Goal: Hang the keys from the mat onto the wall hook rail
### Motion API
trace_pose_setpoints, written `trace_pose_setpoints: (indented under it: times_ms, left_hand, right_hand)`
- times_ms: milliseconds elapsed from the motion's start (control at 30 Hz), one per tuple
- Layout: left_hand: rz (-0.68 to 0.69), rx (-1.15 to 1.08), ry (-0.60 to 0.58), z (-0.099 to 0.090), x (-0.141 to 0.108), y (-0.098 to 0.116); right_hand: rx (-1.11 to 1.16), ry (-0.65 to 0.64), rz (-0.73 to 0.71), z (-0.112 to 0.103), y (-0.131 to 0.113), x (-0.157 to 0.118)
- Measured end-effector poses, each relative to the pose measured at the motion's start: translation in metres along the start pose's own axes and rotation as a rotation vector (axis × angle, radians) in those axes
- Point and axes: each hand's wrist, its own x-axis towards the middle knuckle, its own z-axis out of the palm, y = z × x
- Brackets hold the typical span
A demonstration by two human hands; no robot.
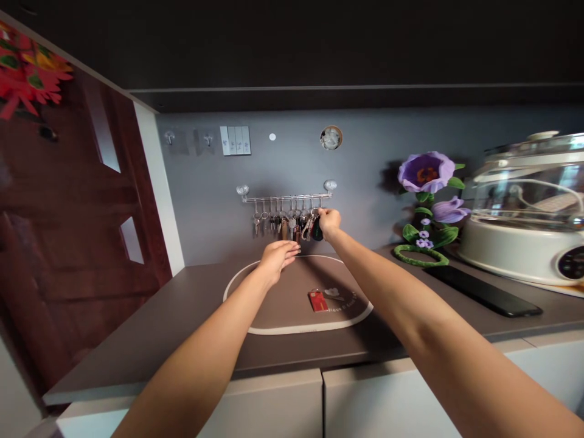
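Note:
Several bunches of keys [292, 226] hang from the hooks of a clear rail [287, 198] fixed to the grey wall. At the rail's right end, my right hand [330, 224] is closed in a pinch on a key ring, with a dark key fob [317, 230] hanging beside the fingers. Below the middle keys is my left hand [276, 259], its fingers stretched out and nothing visible in it. A red card-like tag [318, 301] with a key [334, 297] lies on the brown mat [278, 304] under my hands.
To the right stand a purple felt flower [426, 173] and a cream appliance [515, 249] with a clear upper part. A black phone [486, 291] lies on the counter [182, 316]. A dark shelf [292, 55] overhangs everything. At left is a reddish-brown door [68, 243].

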Motion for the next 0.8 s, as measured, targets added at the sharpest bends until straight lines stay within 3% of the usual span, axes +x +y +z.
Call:
trace_pose_setpoints:
  times_ms: [467,700,800]
  left_hand:
    - [-0.044,0.069,-0.100,-0.001,-0.001,-0.001]
    - [-0.022,0.143,-0.181,-0.004,-0.001,-0.002]
    - [-0.012,0.216,-0.243,-0.006,-0.001,-0.004]
  right_hand:
    - [0.114,-0.143,-0.008,-0.009,0.006,0.001]
    - [0.147,-0.144,-0.017,-0.030,0.005,-0.013]
    - [0.199,-0.257,-0.006,-0.044,0.008,-0.032]
